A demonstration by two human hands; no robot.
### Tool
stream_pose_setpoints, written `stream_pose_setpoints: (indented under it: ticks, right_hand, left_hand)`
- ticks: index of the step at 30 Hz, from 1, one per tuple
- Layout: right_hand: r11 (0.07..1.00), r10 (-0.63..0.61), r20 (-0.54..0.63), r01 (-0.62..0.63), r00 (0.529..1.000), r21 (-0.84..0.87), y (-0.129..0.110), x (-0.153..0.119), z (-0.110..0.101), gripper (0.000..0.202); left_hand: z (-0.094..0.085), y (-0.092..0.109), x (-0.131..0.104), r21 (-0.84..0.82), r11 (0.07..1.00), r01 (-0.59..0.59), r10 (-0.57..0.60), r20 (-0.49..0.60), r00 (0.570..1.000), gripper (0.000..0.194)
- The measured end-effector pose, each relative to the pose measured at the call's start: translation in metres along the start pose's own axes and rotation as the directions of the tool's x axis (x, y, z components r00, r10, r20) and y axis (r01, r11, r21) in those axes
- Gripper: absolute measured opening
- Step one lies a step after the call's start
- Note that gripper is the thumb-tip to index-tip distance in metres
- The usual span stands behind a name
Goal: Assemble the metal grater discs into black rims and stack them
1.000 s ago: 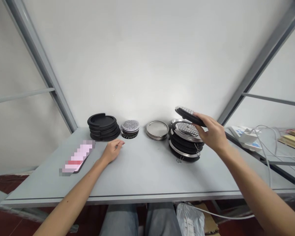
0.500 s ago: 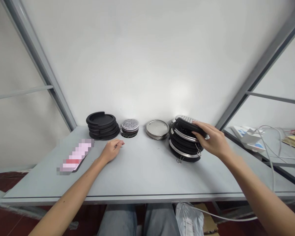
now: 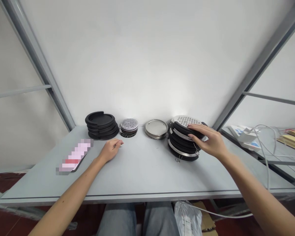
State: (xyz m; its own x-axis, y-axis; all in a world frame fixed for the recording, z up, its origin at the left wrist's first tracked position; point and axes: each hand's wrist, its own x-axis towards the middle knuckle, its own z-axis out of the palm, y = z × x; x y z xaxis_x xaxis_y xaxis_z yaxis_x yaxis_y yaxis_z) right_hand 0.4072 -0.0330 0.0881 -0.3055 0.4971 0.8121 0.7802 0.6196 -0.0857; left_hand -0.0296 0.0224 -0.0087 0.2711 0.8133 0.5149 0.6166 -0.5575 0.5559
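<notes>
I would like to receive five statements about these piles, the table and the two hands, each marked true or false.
1. The right hand touches the tall pile. True.
2. The left hand holds the phone. False: the left hand rests on the table, apart from the phone.
3. The small patterned pile stands between the black pile and the plain metal plates. True.
4. The tall pile has a solid top without holes. False: its top has many small holes.
5. The plastic bag lies on the table. False: the plastic bag is below it.
</notes>
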Motion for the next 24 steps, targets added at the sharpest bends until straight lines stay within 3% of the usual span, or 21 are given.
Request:
stream_pose_setpoints:
  ticks: [7, 16, 20, 24]
  right_hand:
    - [0.991, -0.102, -0.092, 0.093, 0.991, -0.097, 0.004, -0.009, 0.015, 0.027]
    - [0.988, -0.054, -0.120, 0.035, 0.991, -0.150, 0.003, -0.013, 0.021, 0.031]
    - [0.985, -0.074, -0.214, 0.038, 0.974, -0.167, -0.009, -0.006, 0.022, 0.035]
    - [0.988, -0.068, -0.329, 0.017, 0.942, -0.153, -0.037, -0.006, 0.037, 0.037]
  left_hand:
    - [0.000, 0.000, 0.000, 0.014, 1.000, -0.012, 0.012, 0.004, 1.000, 0.042]
    - [-0.001, -0.003, -0.001, 0.024, 1.000, -0.017, 0.016, 0.024, 1.000, 0.039]
    - [-0.001, -0.003, -0.001, 0.031, 0.999, -0.029, 0.028, 0.036, 0.999, 0.039]
    - [0.001, -0.003, -0.001, 0.067, 0.997, -0.046, 0.043, 0.051, 0.998, 0.038]
